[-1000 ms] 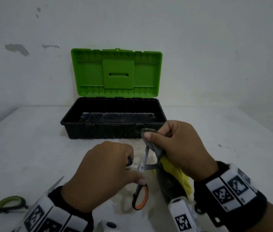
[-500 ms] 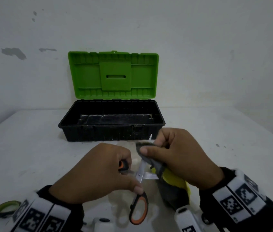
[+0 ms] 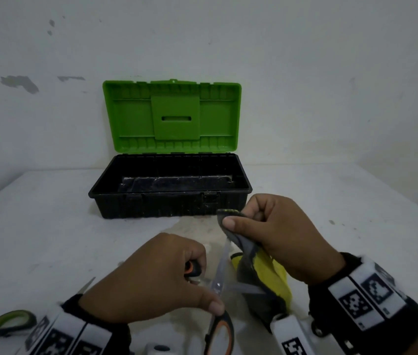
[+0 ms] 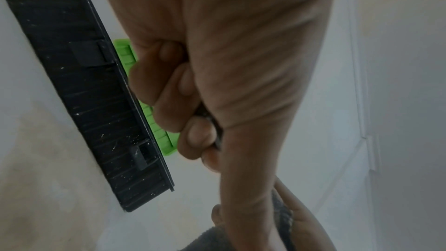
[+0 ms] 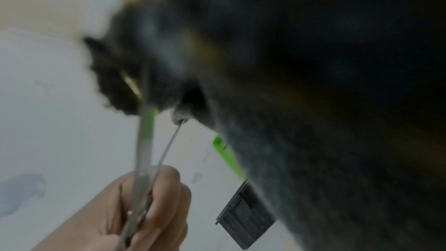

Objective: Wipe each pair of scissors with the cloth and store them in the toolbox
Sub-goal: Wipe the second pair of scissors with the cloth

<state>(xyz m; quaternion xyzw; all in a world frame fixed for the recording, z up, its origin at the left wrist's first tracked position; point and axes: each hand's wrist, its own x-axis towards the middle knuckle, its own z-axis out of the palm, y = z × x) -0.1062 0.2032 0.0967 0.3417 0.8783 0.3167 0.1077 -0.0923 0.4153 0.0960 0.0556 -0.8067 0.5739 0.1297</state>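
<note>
Wiping orange-and-black-handled scissors (image 3: 219, 285), blades splayed, above white table (image 3: 49, 239).
Left hand (image 3: 151, 280) grips handle; right hand (image 3: 277, 237) pinches grey-yellow cloth (image 3: 259, 272) on blade. Green-lidded black toolbox (image 3: 169, 198) looks empty; green-handled scissors (image 3: 13, 322) pending.

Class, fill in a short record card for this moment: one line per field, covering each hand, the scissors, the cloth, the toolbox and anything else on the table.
left hand: grips the orange-handled scissors by the handles
right hand: pinches the cloth round one blade
scissors: blades spread open, held above the table
cloth: grey and yellow, hanging below the right hand
toolbox: black base, green lid raised; no scissors visible inside
other: green-handled scissors lie at the near left of the table
</note>
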